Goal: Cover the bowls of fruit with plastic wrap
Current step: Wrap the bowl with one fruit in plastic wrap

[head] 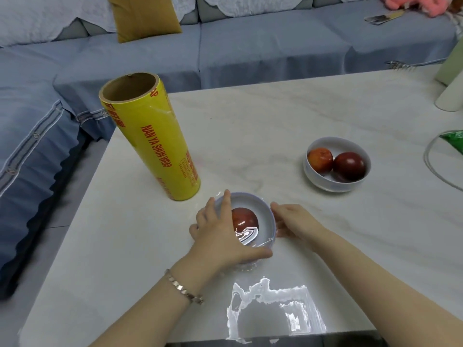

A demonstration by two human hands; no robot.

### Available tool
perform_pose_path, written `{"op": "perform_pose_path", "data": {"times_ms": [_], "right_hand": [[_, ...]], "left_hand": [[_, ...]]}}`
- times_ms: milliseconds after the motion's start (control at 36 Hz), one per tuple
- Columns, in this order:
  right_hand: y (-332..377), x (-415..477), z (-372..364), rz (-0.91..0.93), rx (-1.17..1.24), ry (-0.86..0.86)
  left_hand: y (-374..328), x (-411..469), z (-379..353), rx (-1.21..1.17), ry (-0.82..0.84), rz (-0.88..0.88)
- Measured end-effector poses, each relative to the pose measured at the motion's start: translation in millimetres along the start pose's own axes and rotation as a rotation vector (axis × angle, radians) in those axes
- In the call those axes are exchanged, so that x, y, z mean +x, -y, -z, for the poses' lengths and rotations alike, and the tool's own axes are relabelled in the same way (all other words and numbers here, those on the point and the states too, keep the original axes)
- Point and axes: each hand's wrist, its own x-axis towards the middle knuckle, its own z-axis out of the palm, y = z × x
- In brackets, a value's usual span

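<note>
Left hand spread open over the near bowl, palm down on the plastic wrap stretched across the rim, fingers fanned toward the far-left edge and thumb lying along the near rim; a flat pressing grip, not a closed one. Right hand cupped against the bowl's right wall, fingertips touching the rim where the film folds down; grip loose and partly curled, holding the side of the bowl through the wrap. Bracelet of pale links on the left wrist.

Inside the near bowl, one red fruit, seen through the clear film, with bright glare streaks across the wrap just in front of it. Bowl standing on the pale marble-patterned surface, close to the near edge. More crumpled film lying flat on the surface just in front of the bowl, shining white, reaching to the edge.

Second bowl, white, uncovered, well apart to the right and farther back, holding two red fruits side by side and touching.

Yellow roll of wrap standing upright on its end just behind and left of the near bowl, cardboard core open at the top, red lettering down its side, a loose edge of film visible near the top.

Blue sofa wrapping around the far and left sides of the surface, with a mustard cushion leaning against its back. At the right margin, a green packet and a pale cylindrical object, both cut off by the frame.
</note>
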Motion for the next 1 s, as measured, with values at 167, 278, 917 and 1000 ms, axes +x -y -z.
{"op": "perform_pose_path", "data": {"times_ms": [167,278,917,1000], "right_hand": [[-2,5,-10,0.244,-0.216,-0.218],[-4,2,-16,0.252,-0.035,-0.362],[-12,10,-10,0.331,-0.352,-0.443],[-16,14,-7,0.256,-0.324,-0.398]], "left_hand": [[19,17,14,0.207,0.133,-0.299],[21,20,9,0.196,0.109,-0.323],[18,14,-1,0.226,0.065,-0.2],[12,10,-1,0.188,0.068,-0.151]]}}
